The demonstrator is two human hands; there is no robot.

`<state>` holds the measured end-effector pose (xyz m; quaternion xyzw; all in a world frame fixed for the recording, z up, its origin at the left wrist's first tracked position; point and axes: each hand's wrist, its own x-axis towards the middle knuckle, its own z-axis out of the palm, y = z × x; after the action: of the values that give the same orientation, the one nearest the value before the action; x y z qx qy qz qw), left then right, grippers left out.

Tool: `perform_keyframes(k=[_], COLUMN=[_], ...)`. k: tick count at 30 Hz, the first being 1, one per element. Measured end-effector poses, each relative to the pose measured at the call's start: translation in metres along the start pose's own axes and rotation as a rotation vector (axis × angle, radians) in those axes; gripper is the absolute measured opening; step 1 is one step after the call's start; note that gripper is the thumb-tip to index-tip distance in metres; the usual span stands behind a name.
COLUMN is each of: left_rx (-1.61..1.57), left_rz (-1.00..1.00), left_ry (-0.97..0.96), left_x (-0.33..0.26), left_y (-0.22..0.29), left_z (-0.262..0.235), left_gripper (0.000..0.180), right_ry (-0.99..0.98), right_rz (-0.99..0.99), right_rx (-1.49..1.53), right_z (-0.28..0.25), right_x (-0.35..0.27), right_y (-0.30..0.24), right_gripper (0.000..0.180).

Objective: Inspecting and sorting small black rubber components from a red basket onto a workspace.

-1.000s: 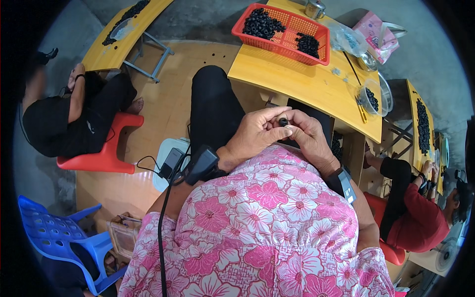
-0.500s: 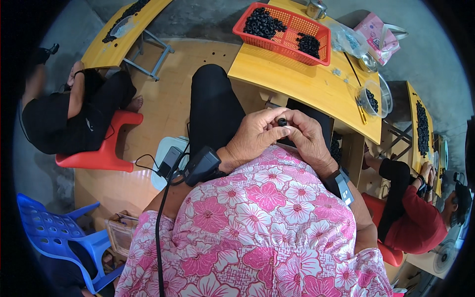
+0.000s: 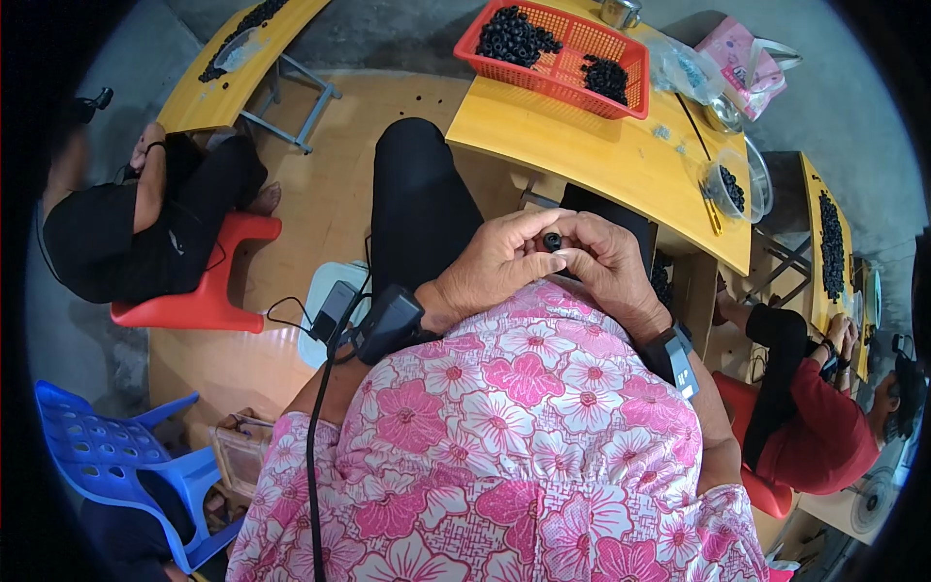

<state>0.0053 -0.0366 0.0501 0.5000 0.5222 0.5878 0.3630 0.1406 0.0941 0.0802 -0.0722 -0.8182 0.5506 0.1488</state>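
Note:
My left hand [image 3: 495,267] and my right hand [image 3: 606,262] meet in front of my chest, above my lap. Between their fingertips they pinch a small black ring-shaped part [image 3: 552,241]. Both hands' fingers close on it from either side. A black device is strapped on each wrist. Ahead of my hands stands a yellow table [image 3: 601,160] carrying a red basket [image 3: 567,68] with two heaps of the same black parts.
A clear bowl [image 3: 729,186] of black parts and plastic bags sit at the table's right end. One person in black sits on a red chair [image 3: 208,296] at the left, another in red at the right. A blue plastic chair [image 3: 116,456] stands at lower left.
My hands stay together on the small black part; the fingers have shifted only slightly around it.

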Motion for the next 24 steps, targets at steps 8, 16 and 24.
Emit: perform_keyframes(k=[8,16,24], left_rx=[0.057,0.189,-0.206], left_rz=[0.026,0.090,-0.062], left_ry=[0.008,0.073,0.175], left_x=[0.000,0.000,0.001], left_y=[0.002,0.008,0.008], left_z=[0.001,0.003,0.011], left_gripper=[0.044,0.043,0.033], right_ry=[-0.004,-0.022,-0.051], right_rz=[0.036,0.093,0.343], right_rx=[0.105,0.162,0.780], right_z=[0.002,0.003,0.003], right_x=[-0.001,-0.001,0.002], right_y=[0.007,0.008,0.008], right_gripper=[0.021,0.020,0.028])
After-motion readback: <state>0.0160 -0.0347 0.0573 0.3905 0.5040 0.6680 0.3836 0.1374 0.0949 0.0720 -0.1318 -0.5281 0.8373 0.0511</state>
